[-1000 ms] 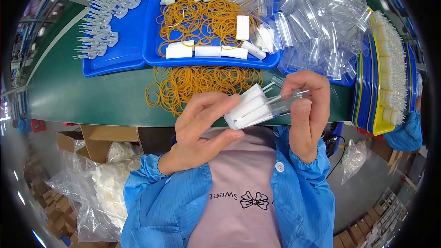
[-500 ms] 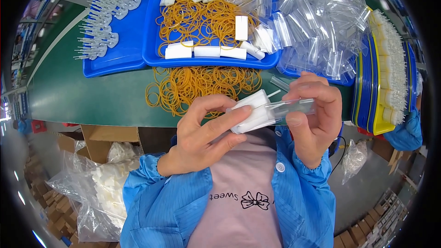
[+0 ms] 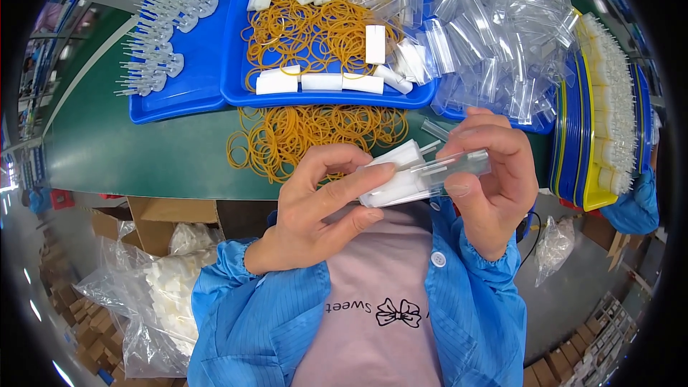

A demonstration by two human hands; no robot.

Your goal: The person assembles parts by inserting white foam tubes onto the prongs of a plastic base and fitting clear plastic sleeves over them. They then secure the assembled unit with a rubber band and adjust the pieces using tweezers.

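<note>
My left hand point(image 3: 312, 208) is closed around a white block-like piece point(image 3: 398, 188), thumb and fingers pressing its left part. Thin pale rods stick out from the piece's right end. Between the thumb and fingers of my right hand point(image 3: 494, 179) is a clear plastic sleeve point(image 3: 469, 163). Its left end overlaps the rods and the right end of the white piece. How far the sleeve reaches over the piece is hard to make out. Just beyond the hands lies a heap of tan rubber bands point(image 3: 308, 132) on the green table point(image 3: 193, 150).
Ahead, a blue tray point(image 3: 322, 100) holds more bands and white pieces. Clear sleeves point(image 3: 494, 50) are piled at the right, beside stacked trays point(image 3: 584, 122) bearing white parts. Pronged parts point(image 3: 154, 64) fill a left tray. A cardboard box point(image 3: 172, 209) and plastic bag point(image 3: 154, 315) sit below.
The sleeve in my right hand has shifted slightly left, farther over the rods and the white piece. My left hand keeps nearly the same grip.
</note>
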